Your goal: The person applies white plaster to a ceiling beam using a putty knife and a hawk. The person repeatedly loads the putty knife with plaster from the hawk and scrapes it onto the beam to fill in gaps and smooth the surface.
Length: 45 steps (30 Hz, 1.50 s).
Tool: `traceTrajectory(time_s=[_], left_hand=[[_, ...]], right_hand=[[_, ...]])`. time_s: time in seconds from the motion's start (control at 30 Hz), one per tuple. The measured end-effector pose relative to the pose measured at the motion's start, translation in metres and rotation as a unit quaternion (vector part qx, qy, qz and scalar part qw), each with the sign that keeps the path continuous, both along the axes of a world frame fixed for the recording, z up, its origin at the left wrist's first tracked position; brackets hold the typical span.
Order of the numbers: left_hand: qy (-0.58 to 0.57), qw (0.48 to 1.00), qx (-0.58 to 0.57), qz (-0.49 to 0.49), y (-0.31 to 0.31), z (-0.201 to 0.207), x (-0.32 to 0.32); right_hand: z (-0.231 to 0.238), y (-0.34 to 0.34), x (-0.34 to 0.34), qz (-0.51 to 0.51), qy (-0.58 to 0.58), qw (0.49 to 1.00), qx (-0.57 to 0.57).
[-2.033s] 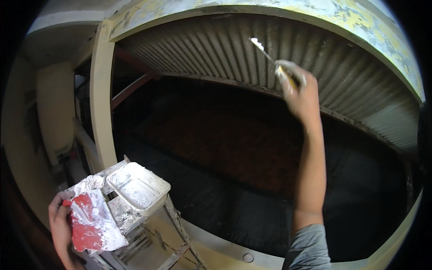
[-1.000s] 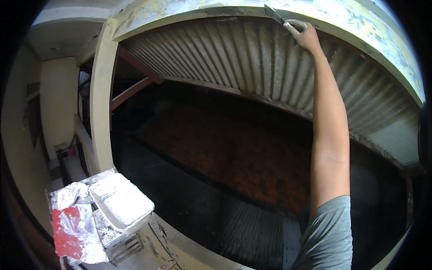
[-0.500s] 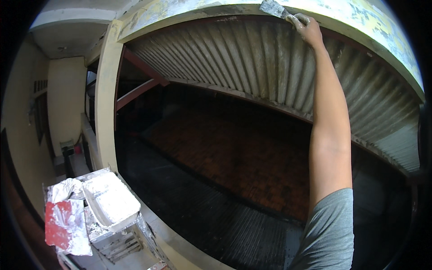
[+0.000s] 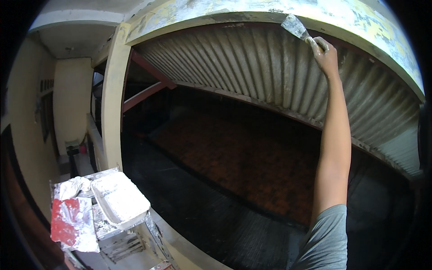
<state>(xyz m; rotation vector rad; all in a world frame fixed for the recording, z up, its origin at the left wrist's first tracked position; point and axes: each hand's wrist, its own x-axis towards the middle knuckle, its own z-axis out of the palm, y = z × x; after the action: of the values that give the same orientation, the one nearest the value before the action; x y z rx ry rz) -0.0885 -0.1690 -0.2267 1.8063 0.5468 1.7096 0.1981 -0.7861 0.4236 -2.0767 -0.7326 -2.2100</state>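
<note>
**Putty knife pressed to the weathered beam overhead**

Far down and to the left of the raised hand, a red-and-silver bag (image 4: 72,222) crumpled at its top sits on a paint-splashed stand (image 4: 118,245); touching it on its right lies a shallow tray (image 4: 120,200), tilted and coated white inside. No left hand shows here – the view does not tell where it is or what it does.

Above the tray, still well left of the hand, a pale yellow post (image 4: 112,108) rises to meet the curved beam (image 4: 216,12) that spans the top of the view; the beam's paint is patchy, yellow and grey-white. Under the beam runs a corrugated roof sheet (image 4: 270,67), its ribs passing just behind and below the hand; farther down lies a dark space with a reddish-brown tiled surface (image 4: 243,162).

The right hand (image 4: 326,56) is stretched up at full arm's length, its fingers closed around the handle of a putty knife (image 4: 297,28); the blade sticks out up and to the left of the knuckles – its broad, white-smeared edge lies against the lower face of the beam. Below the hand the bare forearm drops to a grey sleeve (image 4: 326,243) at the lower edge.
</note>
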Motion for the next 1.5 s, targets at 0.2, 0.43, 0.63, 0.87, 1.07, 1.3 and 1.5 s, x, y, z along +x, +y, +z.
traceTrajectory(time_s=[0.2, 0.43, 0.63, 0.87, 1.07, 1.3, 1.5], left_hand=[[0.009, 0.999, -0.031, 0.020, -0.011, 0.016, -0.005], [0.035, 0.999, -0.033, -0.009, -0.005, 0.017, -0.002], [0.039, 0.999, -0.029, -0.007, 0.000, 0.010, -0.007], [0.030, 0.998, -0.052, -0.017, 0.001, 0.004, -0.009], [-0.010, 0.998, -0.054, -0.034, 0.017, -0.022, -0.005], [-0.023, 0.998, -0.039, -0.038, 0.012, -0.008, -0.003], [-0.024, 0.998, -0.038, -0.039, 0.014, -0.007, -0.002]], right_hand=[[-0.031, 0.083, -0.027, 0.043, -0.032, 0.998, 0.036], [0.000, 0.149, 0.003, 0.003, 0.046, 0.977, 0.207], [0.005, 0.149, 0.031, -0.025, 0.079, 0.960, 0.269], [-0.007, 0.139, 0.030, -0.057, 0.068, 0.961, 0.262], [-0.011, 0.113, 0.028, -0.061, 0.050, 0.967, 0.243], [-0.019, 0.105, 0.008, -0.066, 0.002, 0.964, 0.256], [-0.026, 0.150, 0.000, -0.004, -0.029, 0.972, 0.235]])
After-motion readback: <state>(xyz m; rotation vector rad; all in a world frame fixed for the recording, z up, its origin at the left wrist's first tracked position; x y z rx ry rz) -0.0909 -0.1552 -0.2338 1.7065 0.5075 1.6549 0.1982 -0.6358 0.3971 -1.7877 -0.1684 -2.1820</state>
